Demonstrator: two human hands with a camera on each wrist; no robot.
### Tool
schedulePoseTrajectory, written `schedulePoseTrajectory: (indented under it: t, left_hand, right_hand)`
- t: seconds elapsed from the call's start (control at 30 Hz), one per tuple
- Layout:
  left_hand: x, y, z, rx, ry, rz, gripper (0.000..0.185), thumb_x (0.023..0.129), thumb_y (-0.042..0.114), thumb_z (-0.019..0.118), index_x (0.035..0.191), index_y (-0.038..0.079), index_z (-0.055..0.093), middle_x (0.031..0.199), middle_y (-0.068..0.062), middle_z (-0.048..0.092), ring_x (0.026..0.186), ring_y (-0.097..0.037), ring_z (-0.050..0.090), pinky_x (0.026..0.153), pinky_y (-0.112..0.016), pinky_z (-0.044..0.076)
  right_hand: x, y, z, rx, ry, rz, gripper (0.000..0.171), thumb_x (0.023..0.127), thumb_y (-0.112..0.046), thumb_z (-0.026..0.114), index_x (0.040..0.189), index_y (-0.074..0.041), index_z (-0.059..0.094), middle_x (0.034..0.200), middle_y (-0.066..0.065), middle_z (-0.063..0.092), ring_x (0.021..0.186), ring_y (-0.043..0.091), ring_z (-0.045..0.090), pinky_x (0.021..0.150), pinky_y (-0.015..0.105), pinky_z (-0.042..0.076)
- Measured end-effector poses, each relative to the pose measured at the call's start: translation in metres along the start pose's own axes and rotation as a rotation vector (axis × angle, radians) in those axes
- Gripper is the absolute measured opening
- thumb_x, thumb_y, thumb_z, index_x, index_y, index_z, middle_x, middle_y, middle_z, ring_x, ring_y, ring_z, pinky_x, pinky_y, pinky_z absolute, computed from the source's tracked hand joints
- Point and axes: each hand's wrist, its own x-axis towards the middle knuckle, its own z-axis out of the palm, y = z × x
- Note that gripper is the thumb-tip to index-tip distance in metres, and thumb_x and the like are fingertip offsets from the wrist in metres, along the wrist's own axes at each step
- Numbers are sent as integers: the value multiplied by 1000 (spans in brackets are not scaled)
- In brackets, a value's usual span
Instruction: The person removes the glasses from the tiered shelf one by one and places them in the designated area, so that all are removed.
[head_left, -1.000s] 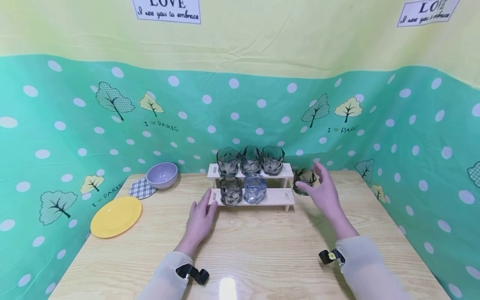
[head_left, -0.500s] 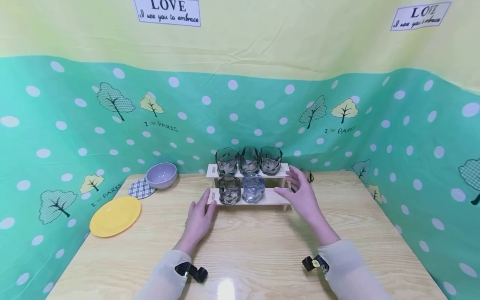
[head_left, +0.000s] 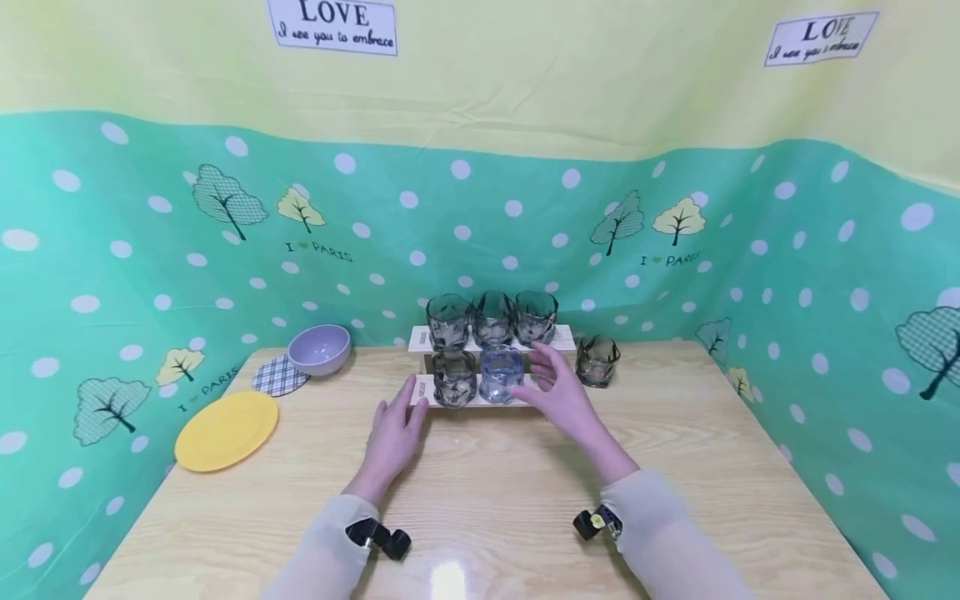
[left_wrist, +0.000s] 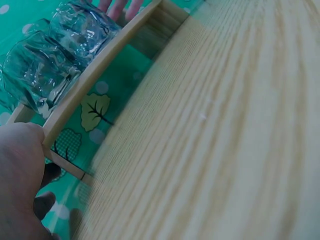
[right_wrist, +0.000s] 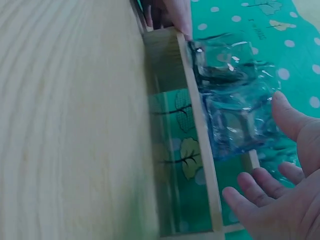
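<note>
green polka-dot cloth printed with little trees hangs round three sides of a pale wooden table [head_left: 487, 492], with a yellow band and two "love" signs above it. at the far middle of the table stands a two-tier wooden rack [head_left: 487, 393]. its upper shelf carries three smoky grey glasses in a row, and its lower shelf carries a grey glass [head_left: 454, 377] on the left and a clear bluish glass [head_left: 501, 373] just beside it, the two nearly touching.

the person's left hand [head_left: 395, 433] lies flat on the table with fingers straight, its fingertips touching the left end of the rack's lower shelf; in the left wrist view the thumb presses against that wooden corner. it holds nothing.

the right hand [head_left: 560, 395] hovers at the right part of the lower shelf, fingers spread and loosely bent, palm turned toward the bluish glass. the right wrist view shows the thumb and fingers either side of that glass with a gap between them and it, so nothing is gripped. whether the hand touches the shelf edge i cannot tell.

a sixth grey glass [head_left: 597, 361] stands alone on the table just right of the rack. over on the left are a lilac bowl [head_left: 319, 349], a checked coaster [head_left: 281, 376] touching it, and a yellow plate [head_left: 227, 419] nearer the front edge.
</note>
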Motion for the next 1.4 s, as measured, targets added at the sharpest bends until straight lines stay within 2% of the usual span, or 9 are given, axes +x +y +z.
schedulePoseTrajectory:
  t: [0.2, 0.4, 0.6, 0.87, 1.1, 1.23, 1.4]
  left_hand:
    - [0, 0, -2, 0, 0, 4, 64, 119, 36, 50, 172, 3, 34, 170, -22, 42, 157, -44, 42, 136, -61, 6]
    - [1, 0, -1, -3, -8, 4, 65, 119, 38, 49, 172, 3, 34, 171, -21, 41, 157, -44, 42, 136, -61, 5]
    - [1, -1, 1, -9, -15, -6, 66, 119, 39, 49, 173, 5, 33, 172, -20, 40, 158, -44, 41, 136, -60, 4]
    - [2, -1, 0, -1, 2, 1, 65, 120, 39, 48, 173, 4, 33, 171, -20, 42, 156, -44, 42, 136, -61, 5]
    - [2, 1, 1, 11, -13, -12, 66, 120, 41, 47, 174, 7, 31, 171, -21, 41, 158, -49, 37, 136, -62, 7]
    - [2, 1, -2, -5, -24, -29, 67, 119, 43, 47, 175, 10, 30, 171, -20, 41, 158, -54, 33, 135, -64, 5]
    - [3, 2, -6, -17, -60, -58, 68, 119, 46, 45, 177, 14, 27, 174, -17, 37, 161, -56, 24, 136, -63, 3]
  right_hand:
    - [3, 2, 14, 17, -16, 16, 98, 90, -15, 94, 170, -12, 38, 163, 19, 50, 151, 41, 50, 128, 50, 40]
    - [7, 6, 20, 15, -22, 10, 105, 86, -19, 97, 171, -15, 35, 167, 21, 46, 154, 41, 46, 129, 48, 38]
    - [10, 9, 22, 2, -34, -2, 106, 86, -19, 97, 171, -17, 35, 167, 23, 45, 155, 42, 44, 131, 48, 35]
    - [15, 12, 28, -23, -33, 12, 110, 85, -24, 99, 173, -20, 33, 166, 22, 46, 156, 44, 43, 131, 52, 35]
    - [14, 12, 30, -9, -4, 45, 107, 85, -20, 98, 171, -22, 35, 164, 19, 49, 156, 43, 43, 130, 51, 36]
    - [14, 11, 31, -6, -6, 33, 107, 86, -20, 97, 172, -25, 34, 163, 18, 50, 155, 43, 45, 130, 51, 37]
    - [15, 8, 31, 0, -6, 20, 106, 87, -17, 97, 172, -23, 34, 162, 19, 51, 154, 43, 46, 129, 52, 38]
